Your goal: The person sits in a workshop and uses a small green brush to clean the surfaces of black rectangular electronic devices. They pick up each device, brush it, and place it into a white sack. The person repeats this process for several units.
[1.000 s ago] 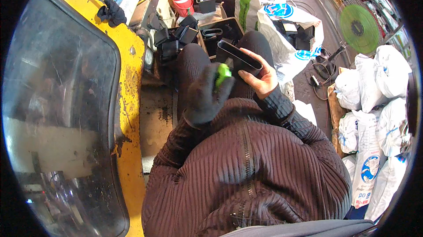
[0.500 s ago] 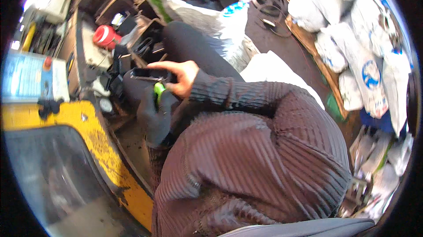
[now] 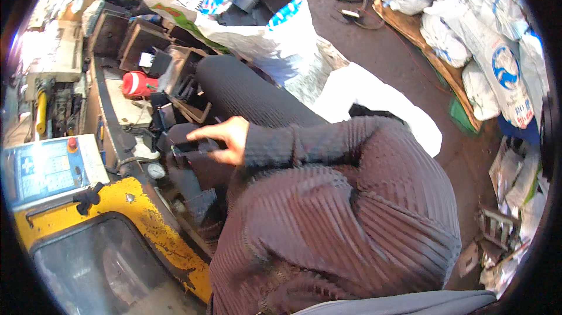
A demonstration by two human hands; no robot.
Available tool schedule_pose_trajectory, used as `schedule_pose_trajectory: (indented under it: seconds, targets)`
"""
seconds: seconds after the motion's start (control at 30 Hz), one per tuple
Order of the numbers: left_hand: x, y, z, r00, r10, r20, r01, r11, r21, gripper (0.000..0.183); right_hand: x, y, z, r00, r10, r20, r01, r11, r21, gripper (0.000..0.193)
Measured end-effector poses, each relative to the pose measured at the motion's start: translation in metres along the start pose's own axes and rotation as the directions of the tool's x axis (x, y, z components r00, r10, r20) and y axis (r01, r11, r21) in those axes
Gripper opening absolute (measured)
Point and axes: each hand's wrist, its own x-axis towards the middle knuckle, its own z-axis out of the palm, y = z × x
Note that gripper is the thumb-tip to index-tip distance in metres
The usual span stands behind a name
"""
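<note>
My bare right hand (image 3: pixel 228 139) is over my lap, its thumb and forefinger gripping a dark, boxy piece (image 3: pixel 198 146) at two sides. The kind of piece cannot be made out against the dark trousers. Just below it is my left hand (image 3: pixel 188 179) in a dark grey glove. Its fingers blend into the shadow, so what they hold is hidden. A small round dial gauge (image 3: pixel 156 171) sits to the left of the gloved hand. Beyond the hands, several black parts (image 3: pixel 188 88) lie in an open wooden box (image 3: pixel 193 60).
A yellow machine (image 3: pixel 134 204) with a window and a blue-white control panel (image 3: pixel 50 168) stands at the left. On the ledge lies a red container (image 3: pixel 139 84). Ahead, a white sack (image 3: pixel 281 51) holds black pieces. Several full white sacks (image 3: pixel 448 34) line the right.
The view has shifted, and both hands appear lower. The bright green item seen at my left hand is out of sight now. My right hand's fingers have spread wider around the dark piece.
</note>
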Motion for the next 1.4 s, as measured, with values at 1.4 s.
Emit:
schedule_pose_trajectory:
  seconds: [1.4]
  targets:
    - [-0.064, 0.029, -0.003, 0.763, 0.076, 0.642, 0.383, 0.746, -0.544, 0.014, 0.012, 0.148, 0.05, 0.552, 0.554, 0.623, -0.796, 0.572, 0.196, 0.045]
